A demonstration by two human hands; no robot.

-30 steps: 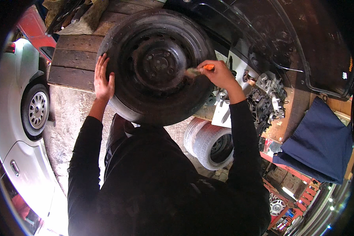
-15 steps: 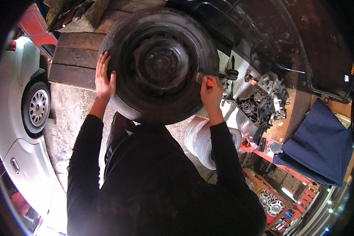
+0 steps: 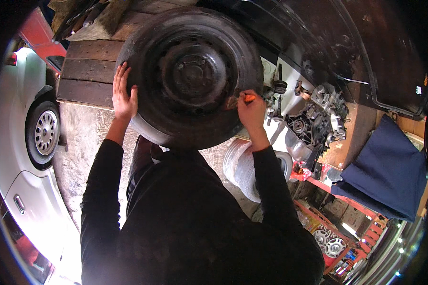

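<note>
A black car wheel (image 3: 195, 111), a dark steel rim inside its tyre, lies on the wooden bench in front of me. My left hand (image 3: 124, 95) rests against the tyre's left side, fingers stretched along the sidewall and thumb apart. At the right side of the wheel, my right hand (image 3: 252, 111) is closed round an orange handle. Its short, flat, tan end looks like the bristles of a brush (image 3: 231, 103) and meets the wheel where rim and tyre join. Most of the handle is hidden in my fist.
Wooden planks (image 3: 88, 69) form the bench top on the left. Right of the wheel are a greasy engine part (image 3: 314, 123) and a folded dark blue cloth (image 3: 385, 166). More tyres (image 3: 242, 171) stand below the bench. A silver car (image 3: 28, 190) is parked at the left.
My right hand has shifted slightly left and the brush's end has moved down and left along the rim's edge. My left hand stays at the tyre.
</note>
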